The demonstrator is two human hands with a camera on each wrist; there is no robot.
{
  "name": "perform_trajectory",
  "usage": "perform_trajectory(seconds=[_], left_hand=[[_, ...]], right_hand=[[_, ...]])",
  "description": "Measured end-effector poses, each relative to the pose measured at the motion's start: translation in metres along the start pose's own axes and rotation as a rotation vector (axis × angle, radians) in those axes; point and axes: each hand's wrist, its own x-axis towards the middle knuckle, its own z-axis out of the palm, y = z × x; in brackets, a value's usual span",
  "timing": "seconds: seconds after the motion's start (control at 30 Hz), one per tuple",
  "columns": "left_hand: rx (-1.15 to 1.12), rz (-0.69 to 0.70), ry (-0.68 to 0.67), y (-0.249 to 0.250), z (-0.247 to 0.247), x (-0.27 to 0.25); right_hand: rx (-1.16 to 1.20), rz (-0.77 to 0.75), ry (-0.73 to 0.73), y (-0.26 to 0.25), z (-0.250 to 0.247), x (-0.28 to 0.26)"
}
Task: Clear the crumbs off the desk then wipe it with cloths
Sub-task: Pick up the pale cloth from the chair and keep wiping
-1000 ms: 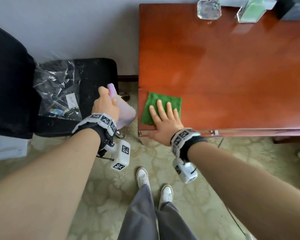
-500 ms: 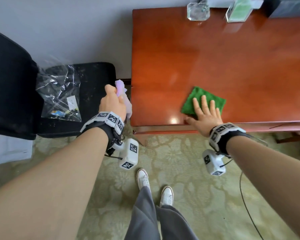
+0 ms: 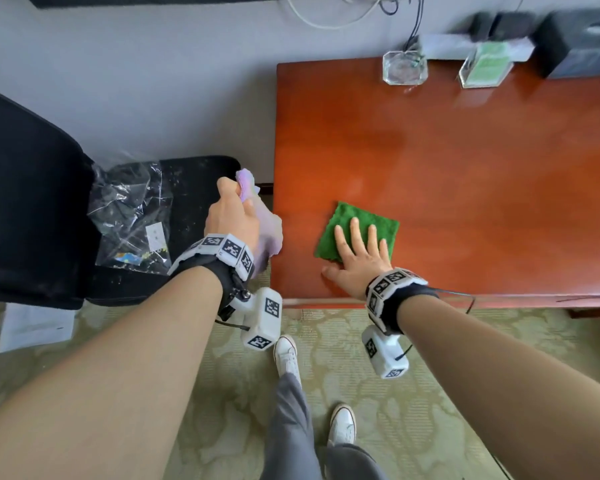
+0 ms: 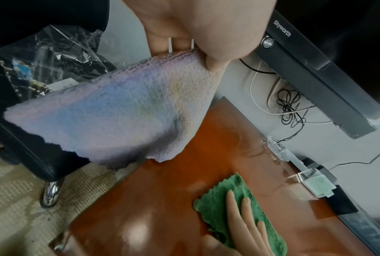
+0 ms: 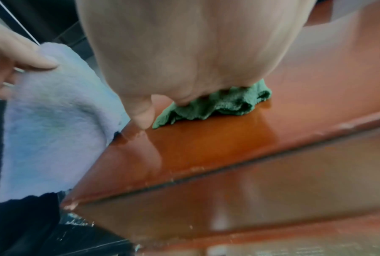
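Note:
A glossy red-brown wooden desk [image 3: 465, 161] fills the right of the head view. Near its front left corner lies a green cloth [image 3: 347, 223], also seen in the left wrist view [image 4: 215, 206] and bunched in the right wrist view [image 5: 228, 105]. My right hand [image 3: 357, 251] presses flat on it with straight, spread fingers. My left hand [image 3: 234, 216] hangs just off the desk's left edge and grips a pale lilac cloth [image 3: 269, 233], which droops from the fist [image 4: 110, 114] [image 5: 50, 131]. No crumbs are visible on the desk.
A black chair [image 3: 49, 216] stands left of the desk with a clear plastic bag [image 3: 129, 216] on its seat. A glass ashtray [image 3: 404, 67], a clear card holder [image 3: 485, 64] and a black box [image 3: 582, 39] line the desk's back edge. Cables hang behind. A paper sheet [image 3: 35, 327] lies on the carpet.
My right hand slid the green cloth right along the front edge, then back left and slightly farther in. My left hand still holds the lilac cloth beside the desk.

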Motion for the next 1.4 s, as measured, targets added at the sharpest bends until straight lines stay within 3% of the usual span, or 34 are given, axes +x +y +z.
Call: perform_trajectory(seconds=[0.37,0.53,0.73,0.9,1.03,1.2,1.27,1.4], left_hand=[[0.003,-0.032,-0.075,-0.010,0.019,0.125],[0.016,-0.033,-0.139,-0.014,0.018,0.166],[0.047,-0.018,-0.160,0.003,0.014,0.177],[0.006,0.068,-0.177,0.039,0.014,0.177],[-0.001,0.108,-0.268,0.076,0.030,0.164],[0.017,0.145,-0.506,0.109,0.081,0.129],[0.055,0.138,-0.462,0.115,0.101,0.125],[0.077,0.025,-0.204,0.120,0.127,0.130]], right_hand=[[-0.045,-0.005,-0.042,-0.050,-0.076,0.125],[-0.037,0.022,-0.053,-0.059,-0.097,0.153],[-0.011,0.003,-0.095,-0.047,-0.087,0.126],[0.021,0.041,-0.141,-0.006,-0.078,0.086],[0.105,0.148,-0.103,0.042,-0.077,0.060],[0.110,0.173,-0.054,0.101,-0.072,0.029],[0.088,0.144,-0.043,0.119,-0.067,0.021],[0.042,0.077,-0.025,0.148,-0.062,0.015]])
